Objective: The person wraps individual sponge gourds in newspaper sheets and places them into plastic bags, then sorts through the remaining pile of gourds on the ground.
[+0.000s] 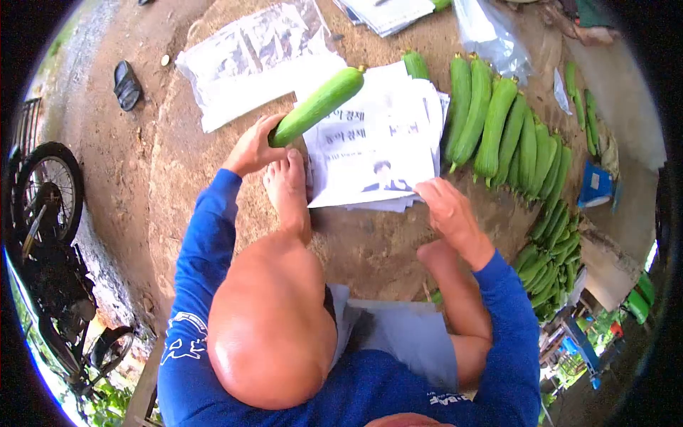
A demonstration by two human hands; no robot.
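Observation:
My left hand (253, 148) is closed around the lower end of a long green sponge gourd (320, 105), which it holds tilted, its stem end pointing up and right. The gourd is over the left edge of a stack of printed newspaper sheets (348, 167) lying on the ground. At the stack's lower right corner, my right hand (449, 212) pinches the edge of the top sheet between thumb and fingers. My bare foot (286, 181) rests just left of the stack.
A row of sponge gourds (491, 132) lies to the right, with a heap of smaller green ones (551, 267) below. Clear plastic (491, 35) and a flat plastic-covered bundle (249, 64) lie farther off. A black sandal (126, 85) and motorbike (50, 206) are left.

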